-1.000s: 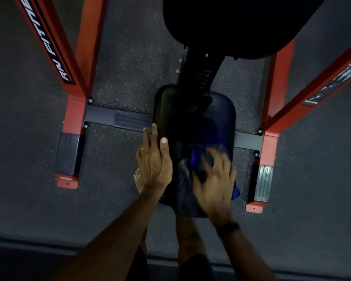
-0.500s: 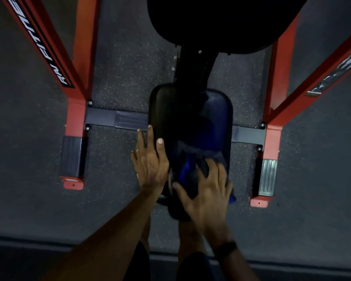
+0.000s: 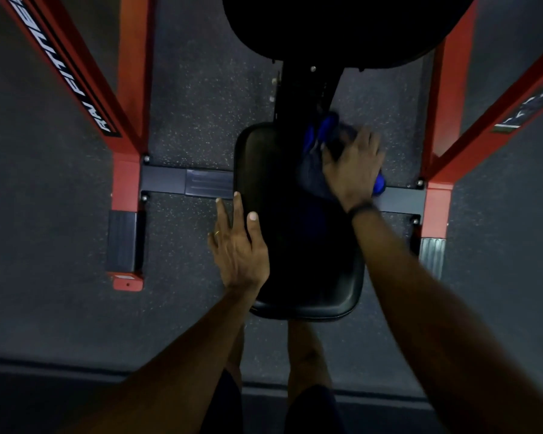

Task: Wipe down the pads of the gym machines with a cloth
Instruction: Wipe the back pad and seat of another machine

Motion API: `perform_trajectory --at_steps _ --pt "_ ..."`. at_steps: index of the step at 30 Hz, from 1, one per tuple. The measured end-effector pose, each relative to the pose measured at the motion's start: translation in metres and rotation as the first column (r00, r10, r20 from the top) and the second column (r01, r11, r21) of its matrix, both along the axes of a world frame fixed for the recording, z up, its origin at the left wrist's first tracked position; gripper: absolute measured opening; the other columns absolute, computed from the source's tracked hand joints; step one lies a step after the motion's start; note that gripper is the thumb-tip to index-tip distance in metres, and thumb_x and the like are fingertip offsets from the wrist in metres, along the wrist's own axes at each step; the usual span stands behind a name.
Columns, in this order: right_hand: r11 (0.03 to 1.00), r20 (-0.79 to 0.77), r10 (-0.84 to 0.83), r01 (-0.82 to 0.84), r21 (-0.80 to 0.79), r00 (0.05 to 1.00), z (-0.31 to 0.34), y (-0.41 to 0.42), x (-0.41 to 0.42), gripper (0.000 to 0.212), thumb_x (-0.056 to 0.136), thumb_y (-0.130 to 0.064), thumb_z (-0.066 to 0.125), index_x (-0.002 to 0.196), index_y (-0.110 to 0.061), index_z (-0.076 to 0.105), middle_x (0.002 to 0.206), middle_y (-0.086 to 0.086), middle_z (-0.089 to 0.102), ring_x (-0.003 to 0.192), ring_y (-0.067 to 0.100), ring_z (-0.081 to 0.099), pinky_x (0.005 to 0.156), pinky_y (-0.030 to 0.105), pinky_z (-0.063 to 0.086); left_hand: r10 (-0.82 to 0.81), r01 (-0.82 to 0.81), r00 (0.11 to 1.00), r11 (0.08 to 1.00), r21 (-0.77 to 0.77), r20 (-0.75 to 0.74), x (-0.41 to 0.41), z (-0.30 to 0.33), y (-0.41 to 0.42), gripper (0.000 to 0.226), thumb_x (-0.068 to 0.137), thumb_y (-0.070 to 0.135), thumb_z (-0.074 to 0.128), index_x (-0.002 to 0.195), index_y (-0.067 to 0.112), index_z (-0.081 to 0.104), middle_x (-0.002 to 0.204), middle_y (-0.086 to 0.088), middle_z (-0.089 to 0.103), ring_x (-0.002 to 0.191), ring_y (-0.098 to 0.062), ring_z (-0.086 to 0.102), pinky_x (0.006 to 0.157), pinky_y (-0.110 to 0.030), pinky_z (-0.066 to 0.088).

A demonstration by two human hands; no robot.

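One head cam, looks steeply down, close over seat pad, floor beyond

Both forearms are bare all the way up, no sleeves anywhere in view. The left hand has a thin gold-looking ring on one finger, and the thumbnail catches the light pretty clearly. The right hand has a narrow black band snug around the wrist; too dark to say if it's a watch or a fitness tracker. Down at the bottom you can see bare legs and what looks like dark shorts, navy or black, hard to tell in this lighting. No gloves on either hand.
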State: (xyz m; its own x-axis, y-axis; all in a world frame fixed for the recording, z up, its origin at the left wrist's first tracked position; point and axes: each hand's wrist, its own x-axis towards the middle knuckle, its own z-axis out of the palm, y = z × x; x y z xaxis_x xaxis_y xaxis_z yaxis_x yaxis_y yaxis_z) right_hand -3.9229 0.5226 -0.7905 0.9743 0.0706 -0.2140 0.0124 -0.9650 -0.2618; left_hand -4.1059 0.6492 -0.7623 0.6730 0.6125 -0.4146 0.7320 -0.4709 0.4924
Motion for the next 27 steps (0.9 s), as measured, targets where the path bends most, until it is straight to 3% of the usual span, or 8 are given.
perform_trajectory --at_steps 4,7,9,11,15,19,23,27 --pt "0.995 -0.023 0.004 -0.002 0.103 1.000 0.072 -0.033 -0.187 0.060 0.085 -0.044 0.054 0.136 -0.014 0.057 0.141 0.019 0.048 0.127 0.043 0.044 0.099 0.058 0.042 -0.034 0.035 0.999 0.999 0.023 -0.043 -0.001 -0.002 -0.002 0.063 0.102 0.055 0.014 0.157 0.028 0.027 0.164 -0.015 0.021 0.136 -0.040 0.046 0.114 -0.060 0.029" --pt "0.991 -0.086 -0.028 0.039 0.130 0.996 0.095 -0.044 -0.238 0.063 0.079 -0.039 0.058 0.140 -0.021 0.053 0.136 0.018 0.049 0.121 0.041 0.046 0.094 0.052 0.042 -0.026 0.028 0.998 0.999 0.032 -0.060 0.000 -0.001 -0.002 0.058 0.104 0.051 0.017 0.157 0.029 0.027 0.164 -0.016 0.022 0.134 -0.039 0.048 0.114 -0.060 0.030" --pt "0.980 -0.038 -0.105 0.110 0.168 0.994 0.081 -0.046 -0.204 0.058 0.078 -0.033 0.058 0.133 -0.015 0.059 0.130 0.020 0.051 0.115 0.040 0.046 0.093 0.049 0.041 -0.032 0.033 0.998 0.999 0.029 -0.047 0.000 -0.001 -0.003 0.058 0.104 0.051 0.018 0.157 0.029 0.027 0.164 -0.015 0.021 0.135 -0.039 0.047 0.114 -0.061 0.029" --pt "0.940 -0.037 -0.286 0.288 0.183 0.957 0.051 -0.046 -0.140 0.050 0.082 -0.033 0.057 0.123 -0.004 0.063 0.120 0.024 0.054 0.110 0.041 0.048 0.092 0.047 0.040 -0.029 0.030 0.999 0.999 0.021 -0.042 0.001 0.000 -0.003 0.060 0.103 0.052 0.018 0.157 0.029 0.027 0.165 -0.014 0.019 0.136 -0.038 0.046 0.114 -0.061 0.029" --pt "0.793 -0.204 -0.507 0.546 0.269 0.837 -0.002 -0.039 0.012 0.060 0.089 -0.047 0.054 0.112 0.007 0.065 0.117 0.029 0.065 0.108 0.042 0.062 0.085 0.043 0.046 -0.027 0.028 0.999 0.999 0.025 -0.031 0.001 -0.002 -0.001 0.062 0.102 0.054 0.018 0.157 0.029 0.027 0.165 -0.015 0.018 0.138 -0.037 0.043 0.115 -0.061 0.028" --pt "0.895 -0.183 -0.353 0.388 0.219 0.917 -0.013 -0.027 0.033 0.055 0.096 -0.046 0.055 0.122 0.003 0.062 0.128 0.027 0.059 0.120 0.041 0.053 0.095 0.040 0.040 -0.037 0.038 0.999 0.999 0.030 -0.031 -0.002 -0.003 -0.001 0.063 0.102 0.054 0.015 0.158 0.029 0.027 0.165 -0.016 0.018 0.137 -0.037 0.044 0.115 -0.061 0.028" --pt "0.970 -0.030 -0.132 0.136 0.204 0.991 0.030 -0.045 -0.104 0.058 0.094 -0.044 0.051 0.138 -0.007 0.055 0.145 0.025 0.044 0.134 0.042 0.039 0.114 0.040 0.027 -0.030 0.030 0.999 0.999 0.023 -0.034 -0.002 -0.002 -0.001 0.061 0.102 0.053 0.015 0.157 0.029 0.028 0.165 -0.015 0.020 0.135 -0.038 0.046 0.114 -0.062 0.028" --pt "0.966 -0.034 -0.142 0.146 0.215 0.989 0.070 -0.059 -0.206 0.058 0.087 -0.042 0.058 0.139 -0.015 0.056 0.142 0.017 0.043 0.125 0.035 0.040 0.097 0.046 0.040 -0.029 0.030 0.999 0.999 0.017 -0.040 -0.002 -0.001 -0.003 0.060 0.103 0.052 0.013 0.157 0.028 0.028 0.164 -0.015 0.021 0.137 -0.037 0.045 0.113 -0.062 0.028"
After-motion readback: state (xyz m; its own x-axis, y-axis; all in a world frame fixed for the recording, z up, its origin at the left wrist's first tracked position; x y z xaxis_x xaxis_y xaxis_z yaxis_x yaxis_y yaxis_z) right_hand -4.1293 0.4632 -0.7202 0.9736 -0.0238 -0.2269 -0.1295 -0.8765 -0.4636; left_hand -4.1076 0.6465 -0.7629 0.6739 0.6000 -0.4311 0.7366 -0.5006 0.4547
